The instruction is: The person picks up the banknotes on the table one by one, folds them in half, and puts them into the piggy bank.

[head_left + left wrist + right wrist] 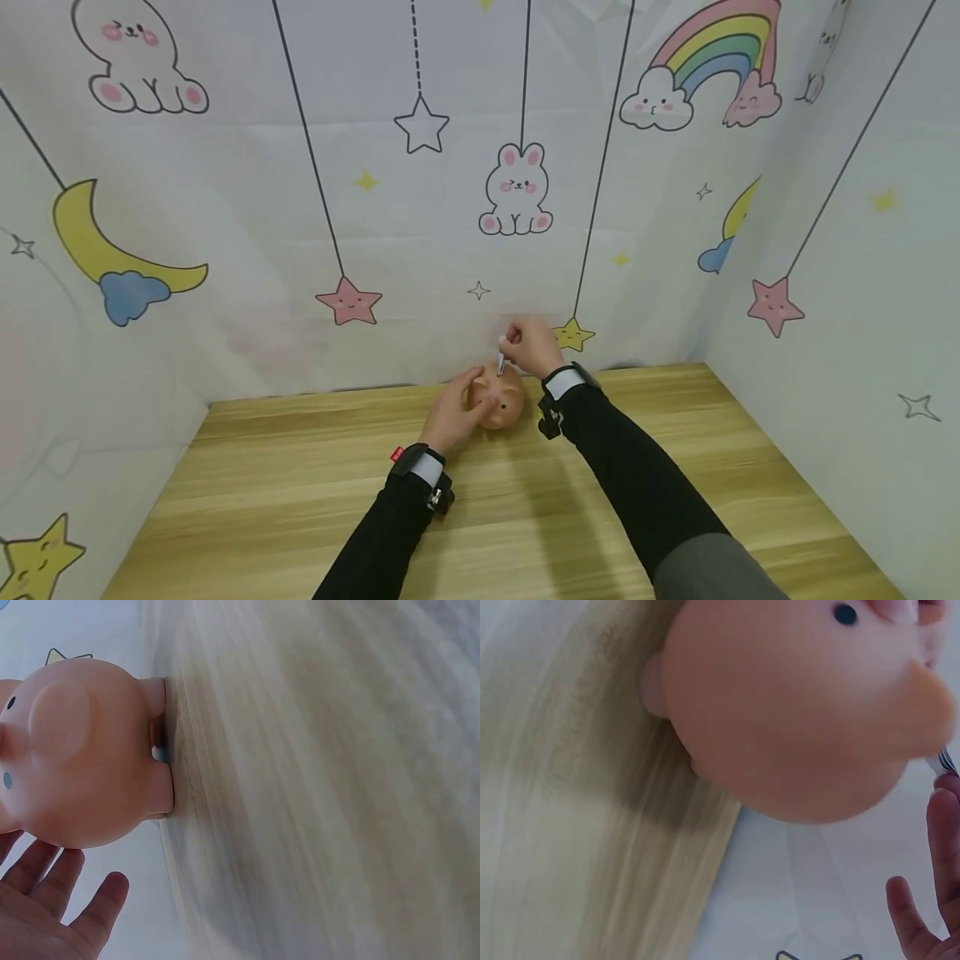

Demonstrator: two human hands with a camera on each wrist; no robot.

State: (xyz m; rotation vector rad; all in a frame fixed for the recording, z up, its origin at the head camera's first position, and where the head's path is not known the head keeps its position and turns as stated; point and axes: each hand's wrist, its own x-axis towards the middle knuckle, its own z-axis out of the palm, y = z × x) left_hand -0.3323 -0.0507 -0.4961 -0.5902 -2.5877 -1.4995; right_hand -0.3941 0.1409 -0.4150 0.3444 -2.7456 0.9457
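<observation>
A pink pig-shaped bank stands on its short legs on the tabletop, close to the back wall. My left hand holds it from the left, thumb across the face and fingers toward the top. In the left wrist view, several of those fingers reach the rounded side of the pig bank. Above it, my right hand pinches a slim white and silver strip, its lower end at the top of the pig. The strip shows partly behind the ear in the right wrist view; its kind is unclear.
The wood-grain tabletop meets a white cloth wall printed with stars, rabbits and moons right behind the pig. Another printed wall rises on the right. Dark straps with small cameras sit on both wrists.
</observation>
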